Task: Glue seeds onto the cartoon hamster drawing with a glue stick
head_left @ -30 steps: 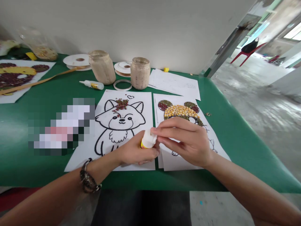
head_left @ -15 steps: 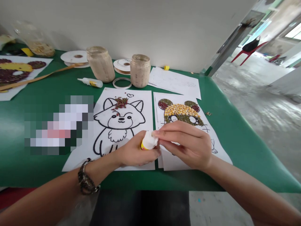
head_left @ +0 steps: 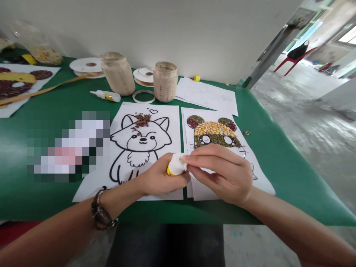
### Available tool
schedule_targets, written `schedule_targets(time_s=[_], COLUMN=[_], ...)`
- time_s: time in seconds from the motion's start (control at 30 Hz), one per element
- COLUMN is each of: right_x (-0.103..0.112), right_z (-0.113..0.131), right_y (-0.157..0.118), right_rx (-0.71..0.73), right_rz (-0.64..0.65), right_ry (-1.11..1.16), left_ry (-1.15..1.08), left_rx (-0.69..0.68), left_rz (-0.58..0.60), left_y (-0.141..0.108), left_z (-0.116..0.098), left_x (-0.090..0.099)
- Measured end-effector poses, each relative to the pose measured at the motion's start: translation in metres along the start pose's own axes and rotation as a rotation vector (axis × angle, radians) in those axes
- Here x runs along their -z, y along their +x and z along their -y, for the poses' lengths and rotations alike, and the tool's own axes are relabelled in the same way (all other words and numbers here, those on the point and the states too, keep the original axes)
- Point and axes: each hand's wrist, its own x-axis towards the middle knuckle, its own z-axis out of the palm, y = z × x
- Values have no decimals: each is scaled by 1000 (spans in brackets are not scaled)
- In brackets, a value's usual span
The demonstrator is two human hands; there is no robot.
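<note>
My left hand [head_left: 159, 177] is wrapped round a white glue bottle [head_left: 175, 165] with a yellow label, its top tilted toward my right hand. The fingertips of my right hand [head_left: 226, 174] are closed in a pinch at the bottle's tip; the tip itself is mostly hidden. Beneath my left hand lies a fox drawing [head_left: 164, 141] on white paper, with a small heap of red and green beans [head_left: 142, 120] on its forehead. A picture of an animal head [head_left: 215, 129], filled with corn kernels and green and red beans, lies partly under my right hand.
Behind the drawings stand two cloudy jars [head_left: 118, 74] [head_left: 165, 82], ribbon spools [head_left: 86, 66] and a tape ring [head_left: 144, 97]. Another glue bottle [head_left: 107, 96] lies left of them. White sheets [head_left: 207, 92] rest by the wall. A blurred-out object [head_left: 72, 148] is at left.
Both hands keep nearly the same pose at the glue bottle. The right hand has shifted very slightly to the right, and the view has moved a little.
</note>
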Motion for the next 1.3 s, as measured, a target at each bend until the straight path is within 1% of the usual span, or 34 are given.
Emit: schedule_targets(time_s=[0.17,0.33,0.67,0.8,0.9,1.0,1.1,1.3], right_x=[1,2,2,1,0,0,2,5], right_z=[-1,-3,-4,-5,-5,-5,-5,-6], right_y=[0,0,1,1,2,4,5,5], right_rx=[14,58,73,75,58,13,13,75], right_rz=[11,9,13,-8,3,18,14,62], right_ry=[2,-7,-47,-22,8,90,161,14], left_ry=[-3,-13,-8,32,77,144,182,184], left_rx=[-57,-68,-76,-82,-86,-93,-100,-86], left_rz=[2,12,3,-8,-30,-27,-8,10], left_y=[1,1,2,3,3,3,3,3], left_z=[-3,-2,-2,-3,-3,-3,-3,-2], left_x=[-2,-2,-1,-1,-2,-2,-1,1])
